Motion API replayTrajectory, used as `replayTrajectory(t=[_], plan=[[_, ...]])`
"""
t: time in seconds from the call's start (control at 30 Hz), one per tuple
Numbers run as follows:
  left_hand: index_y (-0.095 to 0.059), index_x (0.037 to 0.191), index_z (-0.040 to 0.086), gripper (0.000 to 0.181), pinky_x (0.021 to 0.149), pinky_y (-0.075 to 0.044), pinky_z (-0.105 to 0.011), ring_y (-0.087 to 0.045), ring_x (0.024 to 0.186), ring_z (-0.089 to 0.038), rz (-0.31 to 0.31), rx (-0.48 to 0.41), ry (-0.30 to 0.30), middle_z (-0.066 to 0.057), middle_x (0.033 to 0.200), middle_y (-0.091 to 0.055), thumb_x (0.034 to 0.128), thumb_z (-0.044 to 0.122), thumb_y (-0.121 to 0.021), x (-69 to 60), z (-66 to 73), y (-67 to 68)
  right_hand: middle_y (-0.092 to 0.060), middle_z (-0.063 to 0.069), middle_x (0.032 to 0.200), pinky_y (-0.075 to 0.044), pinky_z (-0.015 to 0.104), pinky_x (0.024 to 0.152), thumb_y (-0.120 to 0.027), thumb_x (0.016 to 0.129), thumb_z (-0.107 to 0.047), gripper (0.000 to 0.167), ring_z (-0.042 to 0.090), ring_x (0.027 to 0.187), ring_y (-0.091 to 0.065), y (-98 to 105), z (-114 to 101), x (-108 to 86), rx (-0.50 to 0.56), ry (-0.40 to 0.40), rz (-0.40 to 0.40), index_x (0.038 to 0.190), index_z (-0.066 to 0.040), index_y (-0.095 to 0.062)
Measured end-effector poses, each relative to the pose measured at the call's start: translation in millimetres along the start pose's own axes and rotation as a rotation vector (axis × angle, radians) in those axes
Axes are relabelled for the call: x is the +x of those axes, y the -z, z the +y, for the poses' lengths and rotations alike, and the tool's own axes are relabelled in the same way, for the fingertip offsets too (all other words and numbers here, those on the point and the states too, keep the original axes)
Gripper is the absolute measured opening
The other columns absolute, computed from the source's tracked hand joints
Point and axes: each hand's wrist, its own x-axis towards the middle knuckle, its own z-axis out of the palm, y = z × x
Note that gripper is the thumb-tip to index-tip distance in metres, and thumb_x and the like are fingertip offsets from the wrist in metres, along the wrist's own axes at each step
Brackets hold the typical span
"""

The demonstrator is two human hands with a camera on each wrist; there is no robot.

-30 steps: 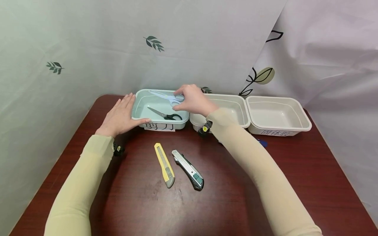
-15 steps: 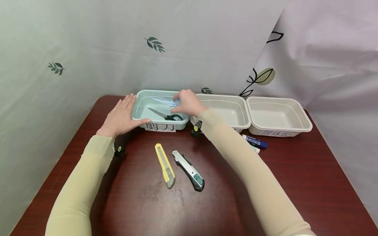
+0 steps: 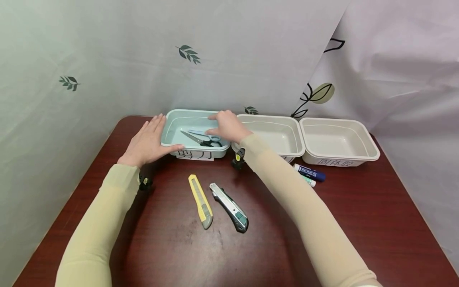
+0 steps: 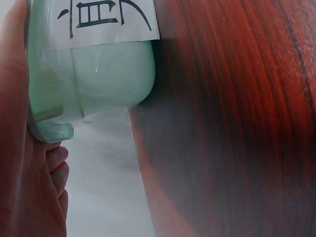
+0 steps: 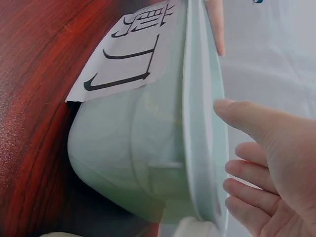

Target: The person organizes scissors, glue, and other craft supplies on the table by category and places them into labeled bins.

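My left hand [image 3: 145,141] lies with straight fingers along the left side of a pale blue bin [image 3: 195,111], its thumb on the front rim. Over that bin's right end is my right hand [image 3: 230,126], thumb and fingers apart and holding nothing. Inside lie light blue scissors [image 3: 215,138] and black-handled scissors [image 3: 193,138], side by side. In the right wrist view, the thumb of the right hand [image 5: 291,163] points toward the bin wall [image 5: 123,143]. A white paper label [image 5: 123,59] with dark characters is stuck on the bin's front.
Two off-white bins [image 3: 274,116] [image 3: 338,119] stand in a row to the right. A yellow utility knife [image 3: 200,201] and a silver-and-black utility knife [image 3: 229,207] lie in front. By the right forearm are a blue-and-white tube [image 3: 312,173] and a partly hidden green-and-white one [image 3: 309,181].
The right hand has come down slightly and let go of the light blue scissors, which dropped onto the bin's floor beside the black-handled ones. The left hand has stayed on the bin.
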Motion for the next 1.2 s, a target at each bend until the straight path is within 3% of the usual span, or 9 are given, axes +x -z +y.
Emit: replayTrajectory(t=[0.1,0.2,0.37,0.43,0.53,0.73,1.03,1.1,1.2], plan=[[-0.011,0.161,-0.003,0.122,0.124,-0.001,-0.046,-0.008,0.154,-0.037,-0.005,-0.002,0.002,-0.023,0.167,-0.011,0.0845,0.08,-0.057,0.3,-0.3,0.1,-0.063,0.015,0.136,-0.051,0.03,0.092,-0.077,0.093,-0.034,0.061,0.019,0.071,-0.063,4.2,-2.7,-3.0,0.011,0.007,0.008,0.141,-0.001,-0.06],[-0.01,0.162,-0.002,0.122,0.124,-0.001,-0.046,-0.007,0.154,-0.036,-0.009,0.0,0.003,-0.023,0.167,-0.011,0.0845,0.08,-0.056,0.7,-0.8,0.0,-0.062,0.014,0.137,-0.049,0.029,0.086,-0.077,0.093,-0.035,0.062,0.016,0.058,-0.051,8.7,-5.0,-6.4,0.016,0.015,0.018,0.142,-0.002,-0.059],[-0.009,0.161,-0.003,0.122,0.124,-0.001,-0.046,-0.008,0.154,-0.037,-0.005,0.007,-0.001,-0.023,0.167,-0.011,0.0848,0.08,-0.056,1.2,-0.9,-0.4,-0.063,0.012,0.137,-0.05,0.031,0.09,-0.079,0.09,-0.037,0.064,0.019,0.09,-0.065,15.1,-6.3,-11.2,0.018,0.022,0.05,0.141,-0.003,-0.06],[-0.009,0.161,-0.003,0.122,0.124,-0.001,-0.047,-0.008,0.154,-0.037,-0.004,0.008,-0.002,-0.023,0.167,-0.011,0.0849,0.08,-0.056,1.3,-1.0,-0.5,-0.063,0.012,0.137,-0.05,0.032,0.094,-0.08,0.09,-0.038,0.065,0.021,0.108,-0.065,17.6,-6.7,-13.8,0.026,0.02,0.063,0.14,-0.003,-0.061],[-0.009,0.161,-0.003,0.122,0.124,-0.001,-0.047,-0.007,0.154,-0.037,-0.006,0.007,-0.001,-0.023,0.167,-0.01,0.0848,0.08,-0.056,1.1,-0.8,-0.6,-0.063,0.012,0.137,-0.049,0.032,0.098,-0.081,0.089,-0.039,0.066,0.024,0.121,-0.061,21.5,-7.5,-18.8,0.046,0.02,0.077,0.14,-0.003,-0.062],[-0.009,0.161,-0.003,0.122,0.124,-0.003,-0.048,-0.007,0.154,-0.036,-0.01,0.009,0.001,-0.023,0.167,-0.01,0.0849,0.08,-0.056,1.1,-0.6,-0.3,-0.063,0.012,0.137,-0.046,0.035,0.104,-0.081,0.088,-0.04,0.068,0.024,0.126,-0.058,27.6,-7.3,-32.2,0.066,0.03,0.098,0.14,-0.002,-0.061],[-0.01,0.161,-0.003,0.121,0.124,-0.001,-0.046,-0.007,0.154,-0.035,-0.011,0.01,-0.008,-0.023,0.167,-0.011,0.0854,0.079,-0.056,1.0,-0.7,-0.1,-0.063,0.01,0.137,-0.046,0.035,0.102,-0.08,0.088,-0.042,0.069,0.019,0.11,-0.061,30.6,-2.2,-52.6,0.068,0.046,0.125,0.141,-0.003,-0.061],[-0.01,0.161,-0.004,0.121,0.124,-0.002,-0.046,-0.007,0.154,-0.035,-0.011,0.009,-0.008,-0.023,0.167,-0.011,0.0855,0.079,-0.056,0.9,-0.7,-0.2,-0.067,0.011,0.13,-0.046,0.035,0.103,-0.081,0.087,-0.042,0.07,0.022,0.102,-0.062,31.6,-1.6,-57.2,0.07,0.053,0.126,0.142,-0.003,-0.06],[-0.01,0.161,-0.004,0.121,0.124,-0.002,-0.046,-0.007,0.154,-0.036,-0.011,0.011,-0.007,-0.023,0.167,-0.011,0.0855,0.079,-0.056,0.6,-1.2,-0.6,-0.066,0.011,0.131,-0.044,0.034,0.107,-0.081,0.087,-0.043,0.072,0.023,0.11,-0.062,32.8,-1.8,-63.2,0.055,0.068,0.133,0.142,-0.002,-0.059]])
